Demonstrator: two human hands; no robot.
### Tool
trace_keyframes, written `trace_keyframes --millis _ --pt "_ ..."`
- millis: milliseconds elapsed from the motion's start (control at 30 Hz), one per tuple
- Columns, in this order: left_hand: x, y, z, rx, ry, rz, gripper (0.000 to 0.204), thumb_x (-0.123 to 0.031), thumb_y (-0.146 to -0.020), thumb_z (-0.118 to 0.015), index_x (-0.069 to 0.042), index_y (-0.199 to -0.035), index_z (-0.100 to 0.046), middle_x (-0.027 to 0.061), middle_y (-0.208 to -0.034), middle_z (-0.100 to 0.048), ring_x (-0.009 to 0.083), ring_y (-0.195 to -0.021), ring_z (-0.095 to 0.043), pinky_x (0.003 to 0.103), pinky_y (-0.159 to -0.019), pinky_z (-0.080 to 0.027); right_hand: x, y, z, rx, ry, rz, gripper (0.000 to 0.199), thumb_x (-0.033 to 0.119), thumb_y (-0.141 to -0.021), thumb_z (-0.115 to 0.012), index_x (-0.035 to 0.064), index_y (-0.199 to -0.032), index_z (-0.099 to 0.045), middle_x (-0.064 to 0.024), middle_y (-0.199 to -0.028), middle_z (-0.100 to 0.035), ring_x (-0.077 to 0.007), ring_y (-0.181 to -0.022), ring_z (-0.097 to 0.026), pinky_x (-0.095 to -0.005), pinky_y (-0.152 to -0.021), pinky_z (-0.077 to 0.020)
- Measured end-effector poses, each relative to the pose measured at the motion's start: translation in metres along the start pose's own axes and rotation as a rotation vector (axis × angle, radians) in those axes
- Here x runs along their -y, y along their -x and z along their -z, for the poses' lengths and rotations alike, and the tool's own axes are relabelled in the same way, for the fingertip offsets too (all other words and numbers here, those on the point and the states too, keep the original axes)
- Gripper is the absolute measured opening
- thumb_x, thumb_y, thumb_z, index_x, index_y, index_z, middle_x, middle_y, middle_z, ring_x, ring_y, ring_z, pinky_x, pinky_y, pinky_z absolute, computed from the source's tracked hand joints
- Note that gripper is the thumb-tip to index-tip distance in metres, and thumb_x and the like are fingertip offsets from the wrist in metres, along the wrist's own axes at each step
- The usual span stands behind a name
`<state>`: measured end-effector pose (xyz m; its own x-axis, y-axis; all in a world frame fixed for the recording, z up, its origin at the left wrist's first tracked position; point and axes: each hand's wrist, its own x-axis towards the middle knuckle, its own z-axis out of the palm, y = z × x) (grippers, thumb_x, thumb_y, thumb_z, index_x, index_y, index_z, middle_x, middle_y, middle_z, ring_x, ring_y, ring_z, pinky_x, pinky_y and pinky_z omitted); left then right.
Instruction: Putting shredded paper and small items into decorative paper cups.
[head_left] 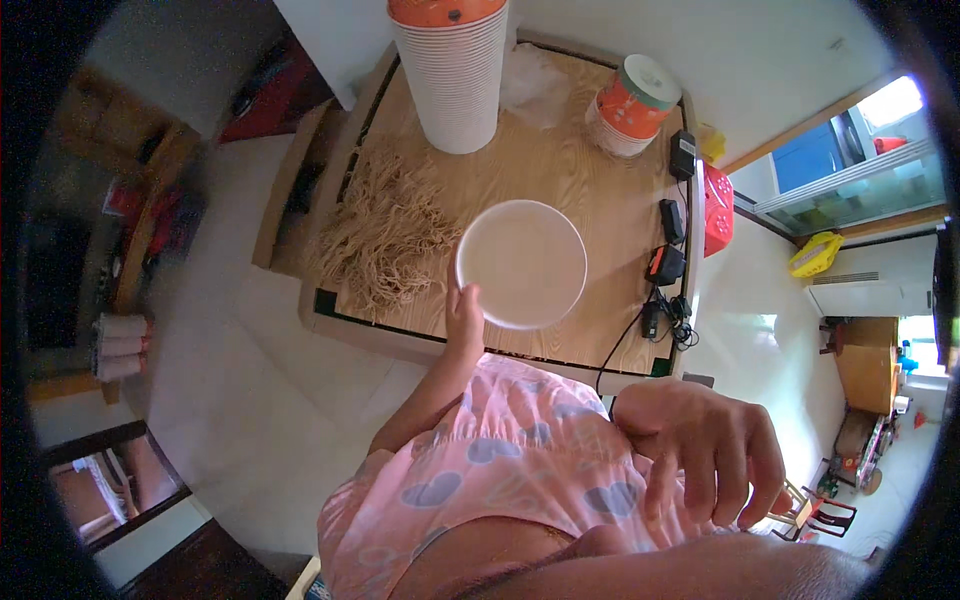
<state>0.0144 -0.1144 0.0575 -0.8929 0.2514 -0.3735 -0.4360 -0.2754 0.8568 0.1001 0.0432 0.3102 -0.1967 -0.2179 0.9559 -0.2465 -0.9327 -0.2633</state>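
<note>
My left hand (pixel 465 318) grips the near left side of a round paper tub (pixel 522 265), thumb at its rim. The tub has a white rim and a pale, bare inside, and it is over the table; whether it touches the wood I cannot tell. To its left lies a loose heap of tan, crinkled paper cords (pixel 390 235). My right hand (pixel 705 455) is in front of my body at the lower right, back of the hand up, fingers loosely apart, with nothing visible in it.
A tall stack of nested white paper tubs (pixel 455 85) stands at the table's back left. At the back right is a shorter orange stack (pixel 632 105). Black adapters (pixel 664 265) and cables line the table's right edge (pixel 692 150). A red plastic stool (pixel 718 210) stands beyond.
</note>
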Motion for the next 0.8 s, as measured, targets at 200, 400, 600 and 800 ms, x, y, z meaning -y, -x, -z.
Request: trace_keyframes --millis 200,400,600,800 --pt "0.063 -0.028 0.012 0.039 -0.037 -0.014 0.061 -0.022 -0.086 -0.038 -0.002 -0.136 -0.010 0.0150 -0.134 -0.027 0.0228 -0.123 -0.028 0.034 -0.102 -0.022 -0.010 -0.010 0.002 -0.005 -0.042 -0.012 0.029 0.030 -0.087 -0.048 0.0036 -0.075 -0.055 -0.0099 -0.069 -0.054 -0.0185 -0.062 -0.054 -0.0525 -0.072 -0.0439" --pt "0.057 -0.017 -0.002 0.061 0.012 0.092 0.059 -0.026 -0.087 -0.038 -0.003 -0.135 -0.014 0.0142 -0.136 -0.025 0.0237 -0.123 -0.028 0.034 -0.100 -0.024 -0.003 -0.007 0.003 -0.039 -0.081 -0.067 0.027 0.023 -0.087 -0.048 0.0009 -0.075 -0.055 -0.0132 -0.070 -0.055 -0.0224 -0.062 -0.055 -0.0548 -0.073 -0.0435" --pt "0.062 -0.003 0.028 0.011 -0.276 0.100 0.068 -0.041 -0.084 -0.048 -0.012 -0.137 -0.016 0.0058 -0.135 -0.025 0.0180 -0.119 -0.032 0.035 -0.088 -0.036 -0.001 -0.006 0.002 -0.061 -0.129 -0.059 0.027 0.021 -0.088 -0.048 -0.0008 -0.075 -0.055 -0.0159 -0.070 -0.055 -0.0237 -0.061 -0.055 -0.0564 -0.073 -0.0435" --pt "0.117 0.038 0.186 0.145 -0.734 0.162 0.052 -0.012 -0.079 -0.055 -0.001 -0.125 -0.036 0.0153 -0.120 -0.047 0.0228 -0.108 -0.046 0.033 -0.091 -0.038 0.004 0.000 0.008 -0.041 -0.127 -0.017 0.027 0.020 -0.088 -0.049 -0.0008 -0.073 -0.055 -0.0143 -0.067 -0.053 -0.0211 -0.057 -0.053 -0.0548 -0.069 -0.0459"
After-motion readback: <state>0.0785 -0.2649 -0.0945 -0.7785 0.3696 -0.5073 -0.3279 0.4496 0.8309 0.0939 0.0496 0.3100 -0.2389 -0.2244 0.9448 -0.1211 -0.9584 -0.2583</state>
